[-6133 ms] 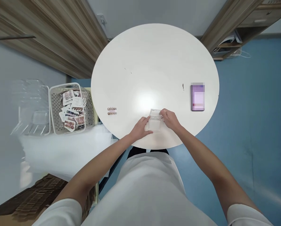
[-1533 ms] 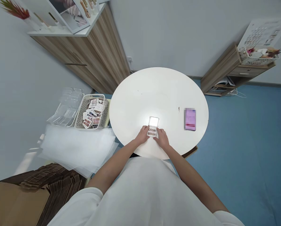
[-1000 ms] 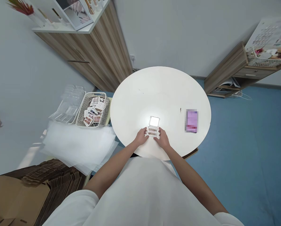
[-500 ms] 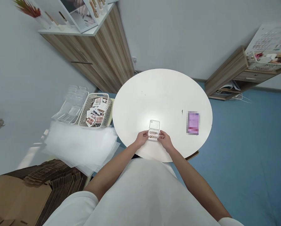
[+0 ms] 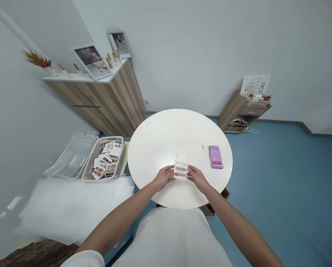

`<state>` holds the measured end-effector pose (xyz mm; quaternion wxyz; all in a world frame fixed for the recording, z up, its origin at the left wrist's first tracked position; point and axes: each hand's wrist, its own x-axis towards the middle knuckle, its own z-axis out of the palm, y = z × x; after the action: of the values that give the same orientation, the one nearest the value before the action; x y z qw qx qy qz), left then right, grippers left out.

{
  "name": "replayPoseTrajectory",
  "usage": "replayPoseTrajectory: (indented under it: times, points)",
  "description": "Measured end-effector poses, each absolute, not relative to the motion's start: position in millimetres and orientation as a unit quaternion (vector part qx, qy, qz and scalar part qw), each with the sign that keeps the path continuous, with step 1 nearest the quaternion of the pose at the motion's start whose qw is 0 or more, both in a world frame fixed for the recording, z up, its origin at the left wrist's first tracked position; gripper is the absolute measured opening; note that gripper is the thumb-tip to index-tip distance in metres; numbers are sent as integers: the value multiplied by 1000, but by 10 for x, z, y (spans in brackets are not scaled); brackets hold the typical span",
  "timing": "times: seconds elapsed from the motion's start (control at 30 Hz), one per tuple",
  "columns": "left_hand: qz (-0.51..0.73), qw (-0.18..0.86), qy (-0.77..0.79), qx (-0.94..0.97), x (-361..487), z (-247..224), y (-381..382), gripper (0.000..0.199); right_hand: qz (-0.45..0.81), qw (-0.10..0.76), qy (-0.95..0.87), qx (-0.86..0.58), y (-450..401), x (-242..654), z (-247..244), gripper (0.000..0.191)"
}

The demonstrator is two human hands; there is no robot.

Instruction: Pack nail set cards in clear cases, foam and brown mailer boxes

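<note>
A small clear case of press-on nails (image 5: 181, 171) is held up between my two hands over the white table. Its transparent lid (image 5: 182, 159) stands open on the far side, and two rows of pinkish-brown nails show inside. The fingers of my left hand (image 5: 163, 177) close on the case's left edge. At its right edge my right hand (image 5: 198, 178) grips it in the same way. To the right on the table lies a purple box (image 5: 216, 157), its face blurred.
The round white table (image 5: 166, 137) is in front of me. To its left are a basket of nail cards (image 5: 89, 168), clear plastic trays (image 5: 74, 161) and white sheets (image 5: 79, 207). A wooden cabinet (image 5: 124, 100) and a small shelf (image 5: 229, 109) stand behind.
My view has tilted up, showing more of the wall and cabinet top. Both hands still hold the open case, which now appears slightly larger and nearer to me.
</note>
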<state>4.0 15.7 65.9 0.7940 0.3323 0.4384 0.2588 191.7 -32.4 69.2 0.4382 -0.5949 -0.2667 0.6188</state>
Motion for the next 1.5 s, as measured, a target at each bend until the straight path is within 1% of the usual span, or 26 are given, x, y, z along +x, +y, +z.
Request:
replayPoseTrajectory:
  times: [0.1, 0.23, 0.53, 0.7, 0.9, 1.07, 1.2, 1.27, 1.4, 1.5]
  points:
    - [250, 807, 413, 339, 45, 808, 177, 42, 647, 442, -280, -555, -301, 1950, 915, 32]
    - [234, 821, 383, 354, 22, 973, 147, 43, 647, 451, -277, -550, -330, 1976, 1144, 32]
    - [216, 841, 338, 362, -18, 1241, 90, 42, 629, 481, -272, -547, -390, 1919, 1402, 35]
    - [235, 851, 332, 333, -54, 1371, 119, 41, 644, 512, -276, -497, -354, 1871, 1544, 34]
    - [272, 845, 343, 307, -101, 1471, 151, 38, 659, 513, -291, -467, -376, 1826, 1745, 28]
    - [278, 837, 359, 304, -77, 1550, 131, 35, 648, 495, -301, -494, -399, 1810, 1743, 31]
    - [254, 841, 353, 323, -87, 1595, 121, 32, 630, 509, -294, -508, -399, 1824, 1664, 47]
    - [227, 829, 363, 359, -102, 1606, 122, 33, 626, 512, -287, -515, -400, 1833, 1637, 51]
    - [187, 785, 393, 441, -110, 1611, 124, 40, 615, 509, -288, -528, -402, 1829, 1624, 46]
    - [180, 770, 402, 462, -94, 1623, 124, 45, 610, 506, -291, -535, -411, 1818, 1661, 41]
